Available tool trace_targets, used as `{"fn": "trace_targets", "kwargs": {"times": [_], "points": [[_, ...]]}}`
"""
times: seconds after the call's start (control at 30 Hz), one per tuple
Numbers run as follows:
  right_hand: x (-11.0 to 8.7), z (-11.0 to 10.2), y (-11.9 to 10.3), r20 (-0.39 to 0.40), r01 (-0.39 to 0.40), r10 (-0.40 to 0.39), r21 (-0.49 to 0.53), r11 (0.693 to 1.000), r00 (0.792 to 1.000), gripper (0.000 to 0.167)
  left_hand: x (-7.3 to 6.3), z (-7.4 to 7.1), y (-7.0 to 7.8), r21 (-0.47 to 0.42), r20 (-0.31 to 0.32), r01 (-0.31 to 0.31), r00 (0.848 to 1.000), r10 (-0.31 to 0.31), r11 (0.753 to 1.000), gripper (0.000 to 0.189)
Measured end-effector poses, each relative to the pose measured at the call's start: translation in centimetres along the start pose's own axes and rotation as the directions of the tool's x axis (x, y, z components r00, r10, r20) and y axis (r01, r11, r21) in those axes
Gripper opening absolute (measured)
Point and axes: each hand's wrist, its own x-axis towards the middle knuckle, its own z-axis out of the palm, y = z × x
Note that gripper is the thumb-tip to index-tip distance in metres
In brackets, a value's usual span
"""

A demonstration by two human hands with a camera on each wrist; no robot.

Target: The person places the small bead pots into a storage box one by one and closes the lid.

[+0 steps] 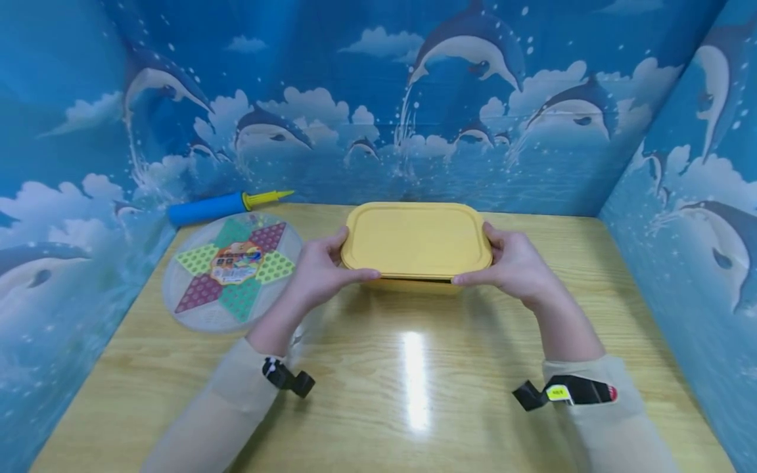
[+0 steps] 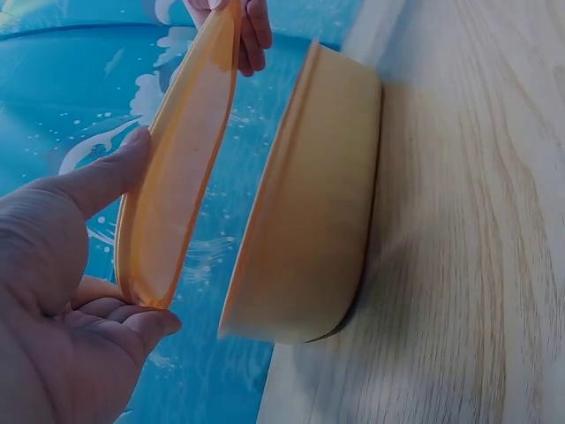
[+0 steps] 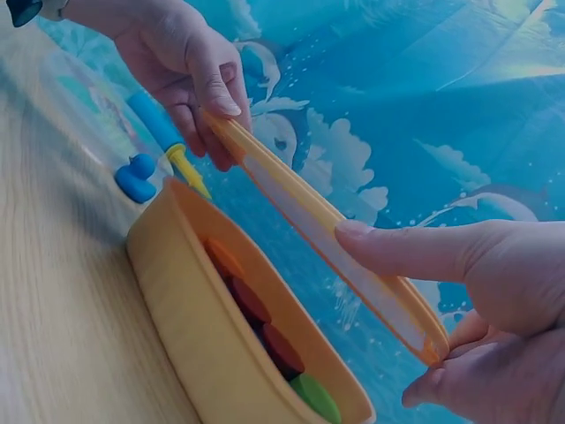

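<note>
Both hands hold a yellow lid [image 1: 416,240] by its two short ends, thumbs along the near edge. My left hand [image 1: 322,269] pinches its left end and my right hand [image 1: 514,266] its right end. Below the lid a yellow rectangular box [image 2: 309,203] stands on the table, with a gap between the two in both wrist views. Inside the box, the right wrist view shows several round-edged pieces, among them an orange one [image 3: 224,258], dark red ones [image 3: 282,352] and a green one [image 3: 315,397]. From the head view the lid hides them.
On the left of the wooden table [image 1: 367,394] lies a round, star-patterned game board [image 1: 198,292] under clear plastic. Behind it is a blue pump [image 1: 207,209] with a yellow nozzle. A small blue duck-shaped thing [image 3: 137,177] sits near the box. Dolphin-printed cloth [image 1: 378,98] walls the table.
</note>
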Motion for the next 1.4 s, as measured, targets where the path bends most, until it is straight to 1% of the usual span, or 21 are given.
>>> {"fn": "trace_targets", "kwargs": {"times": [0.13, 0.23, 0.43, 0.6, 0.73, 0.9, 0.97, 1.13, 1.4], "points": [[0.4, 0.1, 0.4, -0.016, -0.024, 0.023, -0.057, 0.998, 1.000, 0.135, 0.6, 0.2, -0.1, 0.080, -0.012, 0.014, 1.000, -0.013, 0.997, 0.127], [0.8, 0.2, 0.7, -0.024, -0.033, 0.031, -0.079, 0.996, 0.999, 0.136, 1.0, 0.3, -0.4, 0.132, -0.018, 0.027, 1.000, -0.025, 0.991, 0.129], [1.8, 0.7, 1.6, -0.035, -0.060, 0.056, -0.116, 0.991, 0.998, 0.139, 1.9, 0.7, -1.3, 0.194, -0.024, 0.068, 0.998, -0.065, 0.979, 0.130], [2.3, 1.1, 2.3, -0.042, -0.075, 0.070, -0.153, 0.985, 0.997, 0.141, 2.3, 1.0, -1.8, 0.250, -0.024, 0.072, 0.997, -0.068, 0.966, 0.131], [2.5, 1.5, 2.7, -0.045, -0.071, 0.065, -0.167, 0.983, 0.997, 0.140, 2.4, 1.1, -1.9, 0.270, -0.024, 0.072, 0.997, -0.068, 0.960, 0.132], [2.7, 1.6, 2.8, -0.039, -0.070, 0.064, -0.191, 0.979, 0.997, 0.139, 2.4, 1.1, -2.1, 0.268, -0.022, 0.102, 0.995, -0.100, 0.958, 0.132], [2.8, 1.6, 2.9, -0.034, -0.080, 0.074, -0.210, 0.975, 0.997, 0.140, 2.5, 1.3, -2.2, 0.269, -0.016, 0.105, 0.994, -0.104, 0.957, 0.132], [3.0, 1.4, 3.2, -0.020, -0.104, 0.102, -0.247, 0.963, 0.995, 0.141, 2.6, 1.6, -2.4, 0.288, -0.008, 0.098, 0.995, -0.100, 0.953, 0.130], [3.2, 1.3, 3.9, -0.006, -0.098, 0.100, -0.252, 0.963, 0.995, 0.140, 2.5, 1.5, -2.5, 0.327, -0.015, 0.094, 0.995, -0.094, 0.940, 0.129]]}}
